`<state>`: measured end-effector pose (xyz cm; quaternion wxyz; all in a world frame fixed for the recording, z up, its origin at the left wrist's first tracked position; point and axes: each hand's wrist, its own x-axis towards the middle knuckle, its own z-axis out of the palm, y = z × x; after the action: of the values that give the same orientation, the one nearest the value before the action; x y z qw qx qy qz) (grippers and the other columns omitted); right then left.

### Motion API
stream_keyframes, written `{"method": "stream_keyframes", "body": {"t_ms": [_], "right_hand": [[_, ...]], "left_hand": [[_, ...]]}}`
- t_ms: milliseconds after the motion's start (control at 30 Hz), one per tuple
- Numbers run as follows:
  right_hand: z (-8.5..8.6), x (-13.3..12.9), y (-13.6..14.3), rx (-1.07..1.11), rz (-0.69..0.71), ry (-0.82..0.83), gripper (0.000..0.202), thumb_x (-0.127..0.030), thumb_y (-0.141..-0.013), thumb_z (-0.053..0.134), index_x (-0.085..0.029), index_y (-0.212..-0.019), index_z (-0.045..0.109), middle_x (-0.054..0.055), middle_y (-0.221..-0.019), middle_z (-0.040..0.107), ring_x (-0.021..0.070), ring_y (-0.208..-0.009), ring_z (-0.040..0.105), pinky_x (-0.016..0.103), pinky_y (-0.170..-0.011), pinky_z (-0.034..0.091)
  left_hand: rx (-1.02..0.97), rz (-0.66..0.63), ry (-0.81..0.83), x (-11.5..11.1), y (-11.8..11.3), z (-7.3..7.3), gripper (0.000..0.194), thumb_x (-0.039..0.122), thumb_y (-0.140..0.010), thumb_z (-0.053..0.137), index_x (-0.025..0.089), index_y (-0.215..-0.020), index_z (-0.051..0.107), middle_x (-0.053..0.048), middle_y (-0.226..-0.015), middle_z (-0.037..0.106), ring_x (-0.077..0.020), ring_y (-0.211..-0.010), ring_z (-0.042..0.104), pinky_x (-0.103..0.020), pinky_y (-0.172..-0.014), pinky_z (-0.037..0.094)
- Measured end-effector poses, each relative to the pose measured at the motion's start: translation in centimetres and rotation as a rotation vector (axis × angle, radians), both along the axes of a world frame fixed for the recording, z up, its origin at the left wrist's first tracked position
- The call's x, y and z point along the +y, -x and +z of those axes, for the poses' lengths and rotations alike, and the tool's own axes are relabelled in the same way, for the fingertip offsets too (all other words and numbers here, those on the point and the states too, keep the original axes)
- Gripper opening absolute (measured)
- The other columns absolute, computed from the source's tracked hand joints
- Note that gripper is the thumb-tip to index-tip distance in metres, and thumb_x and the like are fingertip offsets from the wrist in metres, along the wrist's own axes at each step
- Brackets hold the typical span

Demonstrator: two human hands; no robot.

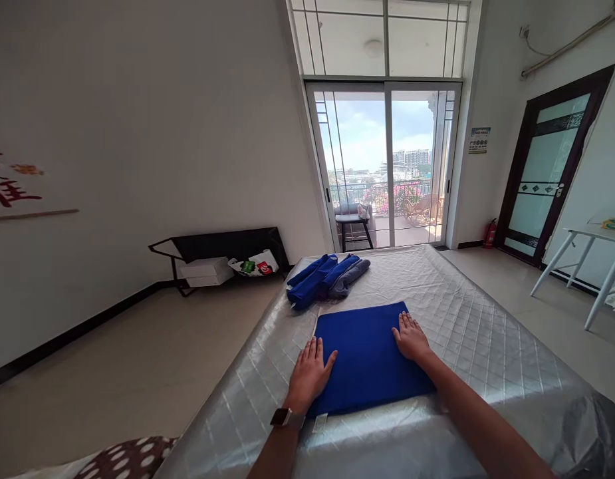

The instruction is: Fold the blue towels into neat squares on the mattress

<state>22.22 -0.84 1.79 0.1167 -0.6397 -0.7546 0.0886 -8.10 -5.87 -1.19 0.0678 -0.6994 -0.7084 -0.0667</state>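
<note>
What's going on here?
A person has both bare hands flat on a blue cloth rectangle: left hand at its left edge, right hand at its right. Neither grips it. It lies flat on a silvery quilted mattress; beyond it sit bunched blue cloth and a gray cloth.

The left forearm [274, 444] and the right forearm [479, 419] are stretched forward from the lower edge of the view. The left hand [308, 376] is laid palm down, its thumb spread aside; the right hand [411, 337] is likewise laid flat, its fingertips angled inward.
</note>
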Motion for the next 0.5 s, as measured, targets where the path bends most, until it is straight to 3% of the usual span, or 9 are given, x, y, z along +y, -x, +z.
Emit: {"method": "stream_keyframes", "body": {"t_ms": [100,233,367,433,500], "right_hand": [[-0.4,-0.1,0.1,0.001,-0.017,0.005,0.068,-0.042,-0.104,0.023,-0.002,-0.159,0.029,0.015,-0.167,0.021,0.0243,-0.156,0.015,0.040,-0.125,0.015],[-0.1,-0.3,0.3,-0.007,-0.030,0.004,0.068,-0.040,-0.103,0.025,-0.001,-0.158,0.028,0.017,-0.166,0.022,0.0259,-0.155,0.019,0.041,-0.125,0.016],[0.1,-0.5,0.0,-0.046,0.007,0.003,0.063,-0.025,-0.099,0.028,-0.003,-0.159,0.029,0.016,-0.165,0.025,0.0243,-0.155,0.019,0.041,-0.124,0.018],[0.2,-0.5,-0.1,-0.058,0.020,0.016,0.063,-0.021,-0.098,0.028,-0.003,-0.159,0.029,0.015,-0.165,0.024,0.0230,-0.156,0.017,0.040,-0.124,0.018],[0.4,-0.6,0.0,-0.058,0.009,0.026,0.063,-0.022,-0.099,0.026,-0.001,-0.158,0.028,0.016,-0.165,0.023,0.0228,-0.156,0.016,0.039,-0.124,0.018]], "left_hand": [[0.025,-0.065,-0.034,1.3,-2.4,1.5,0.080,0.061,-0.101,0.021,0.003,-0.153,0.041,-0.023,-0.158,0.041,-0.0343,-0.149,0.035,-0.053,-0.122,0.028],[-0.020,-0.295,-0.018,3.8,-10.1,3.0,0.073,0.056,-0.104,0.018,0.007,-0.153,0.043,-0.019,-0.159,0.042,-0.0302,-0.151,0.034,-0.048,-0.123,0.029],[-0.077,-0.461,0.026,5.9,-17.2,2.5,0.062,0.045,-0.106,0.020,0.012,-0.155,0.041,-0.018,-0.159,0.041,-0.0296,-0.150,0.036,-0.051,-0.121,0.033],[-0.095,-0.480,0.028,6.4,-18.6,1.8,0.058,0.040,-0.106,0.022,0.015,-0.156,0.039,-0.018,-0.161,0.040,-0.0294,-0.151,0.034,-0.052,-0.120,0.033],[-0.121,-0.442,0.033,6.7,-18.3,1.3,0.059,0.042,-0.106,0.022,0.015,-0.156,0.038,-0.017,-0.162,0.038,-0.0292,-0.152,0.032,-0.051,-0.122,0.031]]}}
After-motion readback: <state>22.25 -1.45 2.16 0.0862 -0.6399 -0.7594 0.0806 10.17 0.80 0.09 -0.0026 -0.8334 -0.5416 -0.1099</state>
